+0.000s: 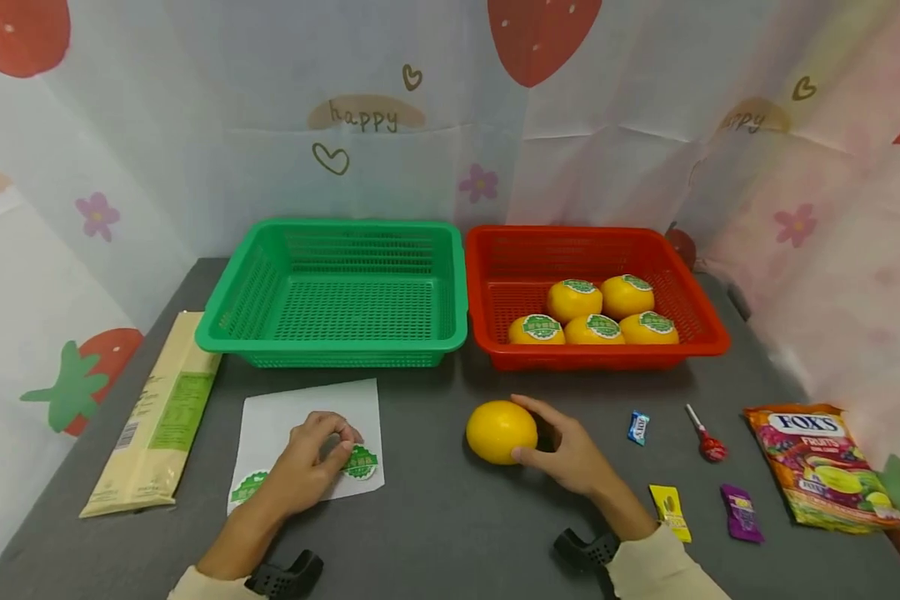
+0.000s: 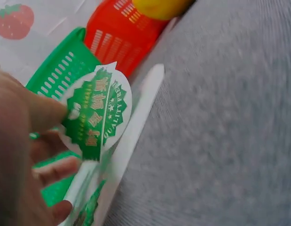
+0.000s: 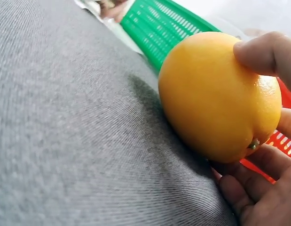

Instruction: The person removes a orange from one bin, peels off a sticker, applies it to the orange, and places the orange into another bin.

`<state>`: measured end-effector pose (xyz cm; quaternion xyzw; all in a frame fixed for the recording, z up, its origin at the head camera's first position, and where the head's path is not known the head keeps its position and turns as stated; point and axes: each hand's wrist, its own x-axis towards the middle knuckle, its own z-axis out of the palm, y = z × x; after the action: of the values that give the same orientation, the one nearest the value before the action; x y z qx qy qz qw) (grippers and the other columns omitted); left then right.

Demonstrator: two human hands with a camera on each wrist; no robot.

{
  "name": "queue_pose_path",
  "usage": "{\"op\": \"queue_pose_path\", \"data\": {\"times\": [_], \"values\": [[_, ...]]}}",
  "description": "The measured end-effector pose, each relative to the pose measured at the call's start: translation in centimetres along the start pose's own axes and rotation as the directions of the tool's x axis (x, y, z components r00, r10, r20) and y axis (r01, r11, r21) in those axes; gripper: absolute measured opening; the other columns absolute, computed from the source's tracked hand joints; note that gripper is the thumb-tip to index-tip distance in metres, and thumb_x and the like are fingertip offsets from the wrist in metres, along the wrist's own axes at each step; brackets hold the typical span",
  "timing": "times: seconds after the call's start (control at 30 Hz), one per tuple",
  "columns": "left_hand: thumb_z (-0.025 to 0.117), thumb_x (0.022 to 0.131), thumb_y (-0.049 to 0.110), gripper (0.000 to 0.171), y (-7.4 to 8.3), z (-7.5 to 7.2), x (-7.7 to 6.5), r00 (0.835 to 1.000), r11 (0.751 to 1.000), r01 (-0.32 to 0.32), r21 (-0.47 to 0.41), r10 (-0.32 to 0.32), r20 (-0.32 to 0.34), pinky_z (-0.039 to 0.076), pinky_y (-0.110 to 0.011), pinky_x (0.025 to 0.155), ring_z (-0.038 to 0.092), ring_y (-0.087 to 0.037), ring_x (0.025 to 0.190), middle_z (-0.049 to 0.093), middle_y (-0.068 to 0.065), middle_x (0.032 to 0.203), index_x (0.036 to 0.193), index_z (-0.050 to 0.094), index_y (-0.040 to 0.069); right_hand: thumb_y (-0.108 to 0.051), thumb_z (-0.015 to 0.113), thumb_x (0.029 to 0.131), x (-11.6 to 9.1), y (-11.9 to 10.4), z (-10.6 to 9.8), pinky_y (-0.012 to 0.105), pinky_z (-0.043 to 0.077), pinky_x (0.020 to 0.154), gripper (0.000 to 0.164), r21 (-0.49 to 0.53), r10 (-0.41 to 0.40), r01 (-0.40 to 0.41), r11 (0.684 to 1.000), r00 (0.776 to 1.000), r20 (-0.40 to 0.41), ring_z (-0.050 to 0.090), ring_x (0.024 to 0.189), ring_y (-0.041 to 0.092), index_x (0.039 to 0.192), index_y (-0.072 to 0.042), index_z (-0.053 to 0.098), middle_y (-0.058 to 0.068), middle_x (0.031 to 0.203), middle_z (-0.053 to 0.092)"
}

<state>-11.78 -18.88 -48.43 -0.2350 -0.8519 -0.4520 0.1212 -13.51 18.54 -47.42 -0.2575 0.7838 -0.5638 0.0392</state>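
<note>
Left hand (image 1: 305, 467) pinches round green-white paper sticker (image 2: 96, 112) by its edge, peeling it off white backing sheet (image 1: 285, 417); thin, floppy, prob. tacky underneath. Right hand (image 1: 570, 450) fingers curled round smooth yellow-orange fruit (image 1: 501, 431) on grey table (image 1: 435, 525): firm, rolls easily, so cup from the side.

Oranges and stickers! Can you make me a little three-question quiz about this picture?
1. How many oranges lie in the red basket?
2. True or false: the green basket holds fruit.
3. The left hand pinches: A) a lollipop B) a green sticker C) a candy bag

Key:
1. Five, each with a sticker on top.
2. False; nothing shows inside it.
3. B. It is peeling off the white sheet, while the right hand holds a bare orange on the table.
</note>
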Motion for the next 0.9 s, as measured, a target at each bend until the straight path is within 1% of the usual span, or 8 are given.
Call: {"op": "queue_pose_path", "data": {"times": [0.1, 0.17, 0.3, 0.43, 0.57, 0.63, 0.77, 0.9], "values": [[0.062, 0.09, -0.004, 0.024, 1.7, -0.1, 1.0, 0.997, 0.999, -0.038, -0.036, 0.035, -0.062, 0.034, -0.045, 0.082, 0.047, -0.017, 0.094, 0.057, 0.006, 0.091, 0.085, 0.056, 0.018, -0.003, 0.072, 0.086, 0.2, 0.4, 0.4, 0.035, 0.044, 0.095, 0.063, -0.005, 0.003, -0.003, 1.0, 1.0, -0.013, 0.054, 0.111, 0.028, 0.143, -0.001, 0.045, 0.01, 0.137, 0.051], [0.063, 0.09, -0.005, 0.023, 3.2, 0.3, 2.1, 0.995, 0.995, -0.069, -0.07, 0.064, -0.078, 0.036, -0.04, 0.077, 0.046, -0.017, 0.088, 0.054, 0.007, 0.088, 0.087, 0.058, 0.017, -0.001, 0.073, 0.085, 0.2, 0.3, 0.5, 0.038, 0.044, 0.095, 0.064, -0.01, 0.01, -0.01, 1.0, 1.0, -0.028, 0.055, 0.111, 0.029, 0.142, 0.0, 0.045, 0.011, 0.137, 0.052], [0.062, 0.093, 0.001, 0.014, 6.2, 2.0, 5.2, 0.995, 0.981, -0.099, -0.169, 0.102, 0.008, 0.038, -0.037, 0.077, 0.045, -0.02, 0.086, 0.055, 0.009, 0.085, 0.09, 0.061, 0.015, 0.002, 0.072, 0.083, 0.3, -1.6, 0.6, 0.041, 0.045, 0.095, 0.063, -0.024, -0.006, 0.005, 1.0, 0.999, -0.041, 0.055, 0.111, 0.033, 0.14, 0.003, 0.046, 0.018, 0.135, 0.052], [0.064, 0.093, 0.008, 0.007, 8.4, 4.5, 8.0, 0.988, 0.979, -0.083, -0.187, 0.106, 0.115, 0.039, -0.039, 0.079, 0.045, -0.02, 0.088, 0.056, 0.011, 0.085, 0.089, 0.063, 0.014, 0.0, 0.072, 0.084, 0.4, -2.9, 0.6, 0.037, 0.044, 0.095, 0.062, -0.039, -0.006, 0.005, 0.999, 1.0, -0.024, 0.055, 0.111, 0.03, 0.14, 0.003, 0.046, 0.018, 0.135, 0.052], [0.066, 0.093, 0.01, 0.008, 9.4, 6.8, 9.9, 0.976, 0.986, -0.057, -0.159, 0.088, 0.197, 0.038, -0.038, 0.076, 0.043, -0.016, 0.087, 0.055, 0.012, 0.083, 0.087, 0.064, 0.015, 0.001, 0.072, 0.084, 0.5, -3.0, 0.6, 0.038, 0.045, 0.094, 0.062, -0.04, -0.011, 0.01, 0.999, 1.0, -0.014, 0.055, 0.109, 0.03, 0.14, 0.003, 0.045, 0.018, 0.134, 0.052], [0.066, 0.092, 0.011, 0.007, 9.6, 7.7, 10.5, 0.971, 0.987, -0.046, -0.155, 0.08, 0.225, 0.037, -0.036, 0.075, 0.042, -0.017, 0.086, 0.056, 0.012, 0.083, 0.086, 0.065, 0.015, 0.002, 0.072, 0.084, 0.4, -3.0, 0.5, 0.039, 0.045, 0.093, 0.062, -0.039, -0.02, 0.02, 0.999, 1.0, -0.014, 0.055, 0.109, 0.029, 0.14, 0.003, 0.045, 0.018, 0.132, 0.053], [0.067, 0.091, 0.01, 0.007, 9.7, 8.9, 11.3, 0.968, 0.99, -0.029, -0.141, 0.063, 0.245, 0.036, -0.037, 0.074, 0.044, -0.025, 0.087, 0.056, 0.011, 0.081, 0.085, 0.065, 0.014, 0.003, 0.072, 0.083, 0.4, -2.8, 0.5, 0.039, 0.044, 0.094, 0.062, -0.03, -0.042, 0.041, 0.999, 0.999, -0.014, 0.054, 0.112, 0.029, 0.14, 0.004, 0.045, 0.017, 0.133, 0.053], [0.067, 0.091, 0.01, 0.008, 9.4, 9.8, 11.4, 0.968, 0.993, -0.023, -0.115, 0.051, 0.246, 0.033, -0.043, 0.081, 0.046, -0.029, 0.088, 0.055, 0.011, 0.079, 0.084, 0.065, 0.013, 0.003, 0.073, 0.083, 0.4, -2.6, 0.4, 0.039, 0.043, 0.096, 0.063, -0.024, -0.064, 0.064, 0.998, 0.998, -0.014, 0.053, 0.114, 0.035, 0.14, 0.004, 0.046, 0.017, 0.133, 0.053]]}}
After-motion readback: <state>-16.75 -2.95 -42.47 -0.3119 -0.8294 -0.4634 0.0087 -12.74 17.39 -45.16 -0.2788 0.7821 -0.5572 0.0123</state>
